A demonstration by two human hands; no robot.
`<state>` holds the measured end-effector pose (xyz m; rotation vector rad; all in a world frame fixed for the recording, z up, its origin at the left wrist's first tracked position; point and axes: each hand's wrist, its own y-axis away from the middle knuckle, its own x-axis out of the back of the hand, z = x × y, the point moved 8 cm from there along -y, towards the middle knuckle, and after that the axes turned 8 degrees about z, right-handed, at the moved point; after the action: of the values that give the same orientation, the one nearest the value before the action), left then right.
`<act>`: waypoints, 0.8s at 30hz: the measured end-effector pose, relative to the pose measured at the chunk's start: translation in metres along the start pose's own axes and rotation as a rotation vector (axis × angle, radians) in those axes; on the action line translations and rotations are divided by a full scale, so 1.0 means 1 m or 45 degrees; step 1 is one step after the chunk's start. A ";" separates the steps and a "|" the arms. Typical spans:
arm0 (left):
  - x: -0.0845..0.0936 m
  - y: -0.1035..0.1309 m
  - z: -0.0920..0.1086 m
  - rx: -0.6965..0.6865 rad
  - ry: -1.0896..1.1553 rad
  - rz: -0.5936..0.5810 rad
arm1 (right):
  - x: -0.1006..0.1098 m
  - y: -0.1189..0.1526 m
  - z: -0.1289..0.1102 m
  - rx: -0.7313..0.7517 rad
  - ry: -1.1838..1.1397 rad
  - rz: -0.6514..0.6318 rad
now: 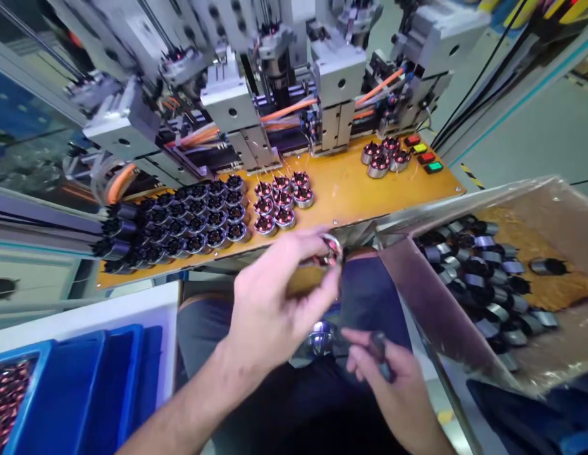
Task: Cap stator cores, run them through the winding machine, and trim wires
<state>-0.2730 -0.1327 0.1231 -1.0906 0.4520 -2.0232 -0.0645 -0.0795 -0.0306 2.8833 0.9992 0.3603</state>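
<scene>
My left hand pinches a wound motor stator, a silver ring with copper coils inside, between thumb and fingertips in front of the orange bench top. Lower and to the right, my right hand is closed around a small dark hand tool; motion blur hides its exact kind. On the bench beyond my left hand stand several copper-wound stators, some with loose wire ends sticking up. Left of these are rows of stators with black tops, where copper hardly shows.
A winding machine lines the back of the bench. More wound stators stand near the coloured buttons. At right, a plastic-lined carton holds many stators. Blue bins sit at lower left; a shiny round metal object is below my hands.
</scene>
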 end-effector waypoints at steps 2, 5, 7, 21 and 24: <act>0.010 0.030 0.012 0.096 0.136 0.063 | 0.007 -0.008 -0.032 0.036 -0.162 0.178; 0.021 0.069 0.026 0.101 0.128 0.082 | -0.002 -0.013 -0.063 0.059 -0.293 0.216; 0.028 0.088 0.029 0.104 0.100 0.083 | -0.015 -0.012 -0.071 0.037 -0.324 0.174; 0.023 0.175 -0.003 1.404 1.364 -0.024 | -0.072 -0.005 -0.072 -0.041 -0.541 -0.216; 0.016 0.178 0.000 1.709 1.703 0.033 | -0.076 -0.004 -0.083 -0.007 -0.572 -0.264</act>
<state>-0.1950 -0.2577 0.0218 1.1008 -0.3222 -2.0632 -0.1450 -0.1239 0.0346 2.6349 1.1782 -0.2847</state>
